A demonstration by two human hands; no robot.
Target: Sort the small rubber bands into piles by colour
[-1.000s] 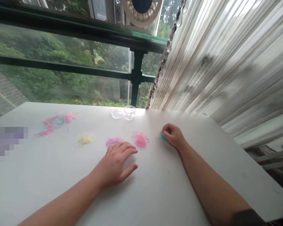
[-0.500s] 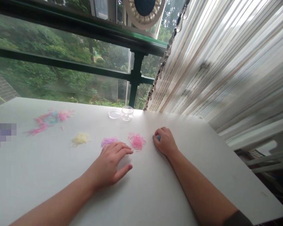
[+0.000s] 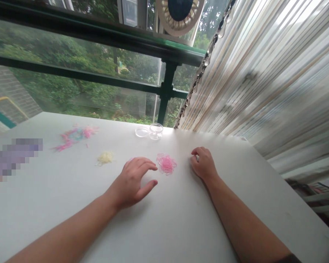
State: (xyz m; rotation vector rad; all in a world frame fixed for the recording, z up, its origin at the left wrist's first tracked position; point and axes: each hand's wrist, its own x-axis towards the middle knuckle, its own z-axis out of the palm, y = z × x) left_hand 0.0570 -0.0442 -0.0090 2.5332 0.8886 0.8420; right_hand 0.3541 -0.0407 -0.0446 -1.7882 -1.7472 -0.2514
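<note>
Pink loop pile (image 3: 166,164), roundish, no clear long axis: on white table (image 3: 164,226), just right of nearer left hand (image 3: 133,182), thumb and fingers parted. Right hand (image 3: 205,164) curled; contents indiscernible.

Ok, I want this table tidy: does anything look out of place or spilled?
Mostly the mixed-colour pile toward the back left of the table: its pink and blue strands sprawl unevenly and a small pink bit lies apart, whereas the yellow pile and pink pile sit more compactly.
</note>
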